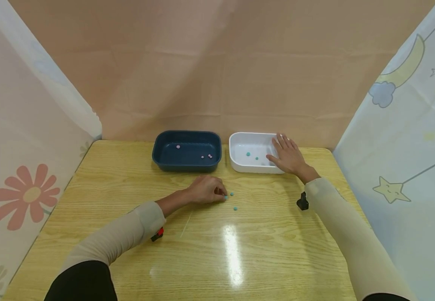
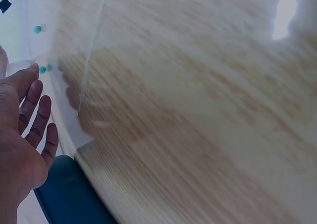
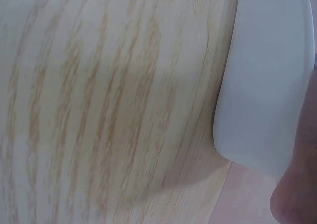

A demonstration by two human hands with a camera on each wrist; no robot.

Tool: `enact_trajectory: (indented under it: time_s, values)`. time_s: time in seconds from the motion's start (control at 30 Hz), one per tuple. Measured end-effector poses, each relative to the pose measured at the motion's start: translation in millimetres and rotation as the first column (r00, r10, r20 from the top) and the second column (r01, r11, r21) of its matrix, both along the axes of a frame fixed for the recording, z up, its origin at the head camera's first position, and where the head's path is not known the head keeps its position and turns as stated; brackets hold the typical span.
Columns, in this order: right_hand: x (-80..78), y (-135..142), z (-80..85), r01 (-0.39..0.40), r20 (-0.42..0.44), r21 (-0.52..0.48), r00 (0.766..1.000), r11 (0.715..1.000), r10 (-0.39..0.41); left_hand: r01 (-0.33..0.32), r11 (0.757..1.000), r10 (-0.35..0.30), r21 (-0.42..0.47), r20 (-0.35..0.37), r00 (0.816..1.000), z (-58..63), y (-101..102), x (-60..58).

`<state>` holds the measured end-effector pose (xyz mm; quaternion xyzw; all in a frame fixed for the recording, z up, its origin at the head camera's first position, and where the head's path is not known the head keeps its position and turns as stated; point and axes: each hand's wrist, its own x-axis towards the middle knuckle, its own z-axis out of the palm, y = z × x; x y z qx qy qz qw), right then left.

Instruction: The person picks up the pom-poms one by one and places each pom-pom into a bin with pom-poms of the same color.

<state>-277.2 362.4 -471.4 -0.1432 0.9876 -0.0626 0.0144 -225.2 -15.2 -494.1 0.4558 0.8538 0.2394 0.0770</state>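
Low over the table, my left hand [image 1: 205, 189] has thumb and forefinger brought together at a small teal ball [image 1: 226, 197], which it pinches at the fingertips. Two more teal balls, one nearer the trays [image 1: 232, 194] and one toward me [image 1: 235, 208], lie just right of it. In the left wrist view the teal ball [image 2: 42, 70] shows right at the fingertip. My right hand [image 1: 290, 156], fingers spread and straight, rests over the right end of a white tray [image 1: 257, 169]. That tray holds a couple of teal balls [image 1: 248, 154]. The right wrist view shows only part of the hand beside the tray's wall.
A dark blue tray [image 1: 187, 168] with several pink balls [image 1: 177, 147] stands left of the white one, near the back wall [image 1: 217, 83]. Patterned side panels [image 1: 402, 146] border the wooden table [image 1: 187, 259] on the left and right.
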Motion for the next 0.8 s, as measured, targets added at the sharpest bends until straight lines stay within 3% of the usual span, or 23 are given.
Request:
enact_trajectory:
  time_s: [0.27, 0.8]
  values:
    - [0.6, -2, 1.1, -0.008, 0.002, -0.002, 1.000, 1.000, 0.008, -0.003, 0.997, 0.004, 0.077, -0.004, 1.000, 6.0, 3, -1.3]
    - [1.1, 0, 0.9, -0.002, 0.009, 0.011, 1.000, 1.000, 0.002, -0.030, 0.993, 0.039, 0.110, -0.078, 0.996, 19.2, 9, -6.9]
